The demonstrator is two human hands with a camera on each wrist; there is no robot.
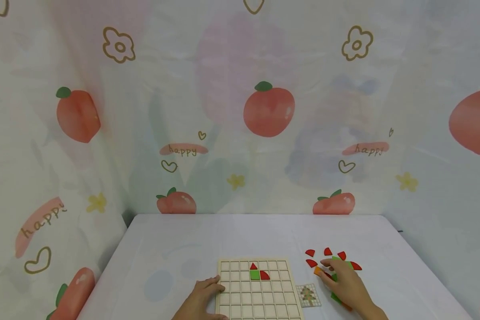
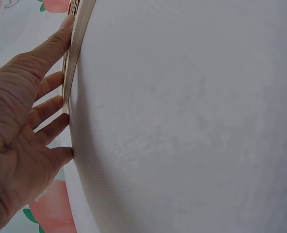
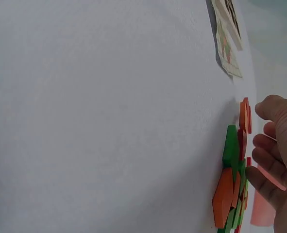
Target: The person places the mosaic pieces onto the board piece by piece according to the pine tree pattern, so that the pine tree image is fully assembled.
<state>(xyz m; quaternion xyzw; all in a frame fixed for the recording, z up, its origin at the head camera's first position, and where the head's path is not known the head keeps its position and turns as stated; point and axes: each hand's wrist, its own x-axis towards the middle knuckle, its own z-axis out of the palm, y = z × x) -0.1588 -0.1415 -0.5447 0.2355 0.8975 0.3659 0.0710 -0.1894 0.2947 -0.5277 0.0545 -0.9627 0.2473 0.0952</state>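
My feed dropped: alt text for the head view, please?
The left hand touches a wooden grid board bearing a red triangle, green square and red quarter-circle; the right hand is over loose coloured pieces, beside a tree-pattern card.

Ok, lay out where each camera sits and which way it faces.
Head: worn on the head, looks forward and down at the grid board, pattern card and coloured pieces; left hand and right hand show.
Left wrist: worn there, facing the board's edge; only that hand shows.
Right wrist: worn there, facing the pieces; only that hand shows.
Shared by head and right wrist: card, pieces.
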